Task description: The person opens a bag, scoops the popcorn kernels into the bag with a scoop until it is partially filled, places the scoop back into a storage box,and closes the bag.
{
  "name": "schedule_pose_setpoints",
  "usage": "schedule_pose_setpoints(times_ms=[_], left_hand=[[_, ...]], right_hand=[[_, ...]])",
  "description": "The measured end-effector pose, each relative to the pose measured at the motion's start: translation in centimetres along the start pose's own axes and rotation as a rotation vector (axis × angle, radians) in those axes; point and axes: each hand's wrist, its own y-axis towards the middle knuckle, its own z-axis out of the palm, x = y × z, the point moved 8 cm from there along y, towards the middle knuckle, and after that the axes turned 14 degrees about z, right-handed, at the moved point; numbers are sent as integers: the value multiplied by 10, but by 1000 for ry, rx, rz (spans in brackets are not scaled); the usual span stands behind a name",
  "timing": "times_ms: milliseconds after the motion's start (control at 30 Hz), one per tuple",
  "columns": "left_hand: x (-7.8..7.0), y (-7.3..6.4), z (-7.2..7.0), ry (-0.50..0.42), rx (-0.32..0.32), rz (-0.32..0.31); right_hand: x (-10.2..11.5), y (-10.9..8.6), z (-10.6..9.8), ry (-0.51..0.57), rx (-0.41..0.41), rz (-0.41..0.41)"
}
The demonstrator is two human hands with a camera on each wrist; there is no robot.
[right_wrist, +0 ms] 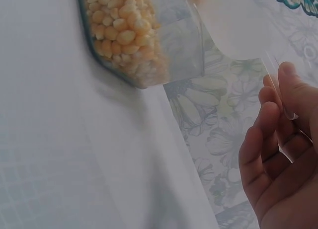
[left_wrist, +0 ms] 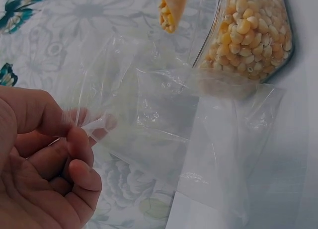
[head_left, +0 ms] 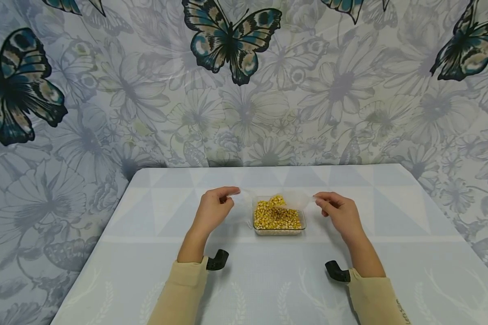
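A clear rectangular container (head_left: 279, 232) full of yellow corn kernels (head_left: 274, 220) stands on the table. Left of it, my left hand (head_left: 213, 207) pinches the edge of a clear plastic bag (left_wrist: 164, 105), which hangs limp beside the container in the left wrist view. On the other side, my right hand (head_left: 341, 214) pinches the thin clear handle of a translucent white scoop (right_wrist: 238, 25) between thumb and fingers. The scoop is over the container, with a heap of kernels (head_left: 277, 200) at its far end. Whether the bag's mouth is open is hard to see.
Under everything lies a pale table (head_left: 268, 280) with a geometric pattern. Behind it hangs a floral backdrop (head_left: 268, 117) with butterflies. A black device (head_left: 217, 260) sits at the left cuff, and another black device (head_left: 337, 271) at the right.
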Motion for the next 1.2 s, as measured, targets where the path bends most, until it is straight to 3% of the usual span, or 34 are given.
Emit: schedule_pose_setpoints(times_ms=[567,1200], left_hand=[[1,0,6,-6,22,10],[-4,-1,7,1,29,17]], right_hand=[[19,-9,-11,45,-68,-43],[38,-19,-15,106,-91,-101]])
